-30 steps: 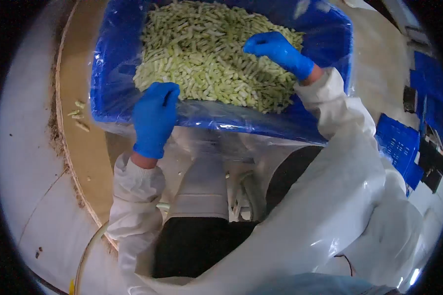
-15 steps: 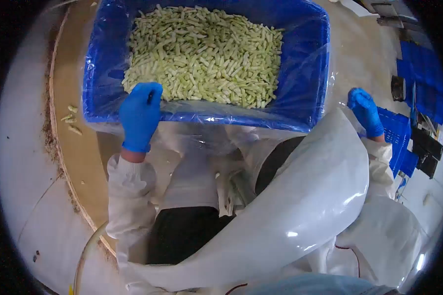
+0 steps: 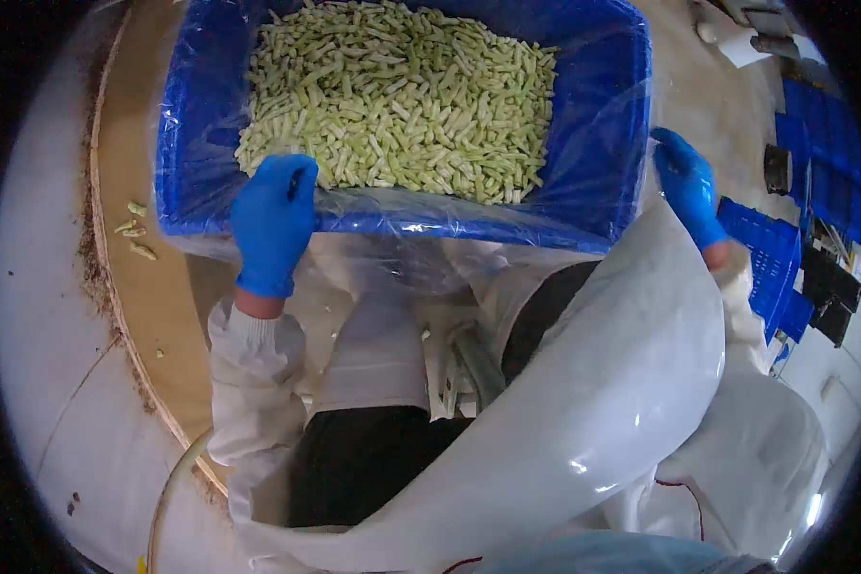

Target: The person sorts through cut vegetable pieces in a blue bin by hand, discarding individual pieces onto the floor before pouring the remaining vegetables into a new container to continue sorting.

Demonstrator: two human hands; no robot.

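Pale green cut vegetable sticks lie heaped inside a blue plastic crate. A clear plastic liner covers the crate's inside and hangs over its near rim. At the near left rim, my left hand, in a blue glove, is closed with its fingers curled on the liner's edge. My right hand, gloved in blue too, is beside the crate's right wall. Its fingers stretch up toward the rim and the liner there, with the palm side hidden.
A few loose vegetable sticks lie on the tan floor left of the crate. Stacked blue crates stand at the right. My white apron bulges up below the right side of the crate. A hose runs at the lower left.
My right hand has moved left and up to the crate's right side, and its curled fingers have straightened. My left hand stays at the near left rim.
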